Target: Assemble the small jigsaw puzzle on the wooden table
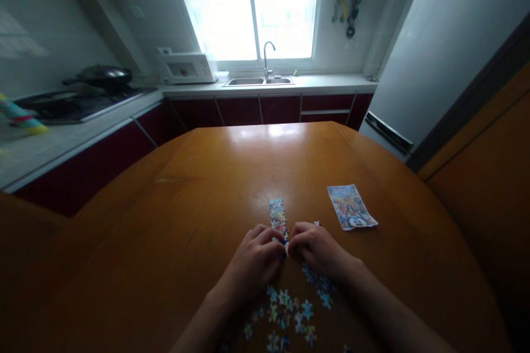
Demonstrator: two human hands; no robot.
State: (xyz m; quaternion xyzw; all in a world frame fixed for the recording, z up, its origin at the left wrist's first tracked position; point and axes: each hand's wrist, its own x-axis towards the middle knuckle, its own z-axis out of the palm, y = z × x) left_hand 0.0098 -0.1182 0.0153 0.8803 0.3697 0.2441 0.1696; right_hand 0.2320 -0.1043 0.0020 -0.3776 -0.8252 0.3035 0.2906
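A narrow strip of joined jigsaw puzzle pieces (277, 213) lies on the wooden table, running away from me. At its near end, my left hand (260, 253) rests with curled fingers on the strip's left edge. Opposite it, my right hand (317, 248) has its fingers bent and pressed together at the strip's right side. Whatever either hand pinches is hidden by the fingers. Loose puzzle pieces (285, 309) are scattered between my forearms, and more pieces (321, 285) lie under my right wrist.
A printed picture sheet (351, 208) lies to the right on the brown table (232, 171). Beyond the table are a counter with a sink (259, 81), a microwave (186, 68) and a stove with a covered pan (103, 75). A tall fridge (439, 49) stands at the right.
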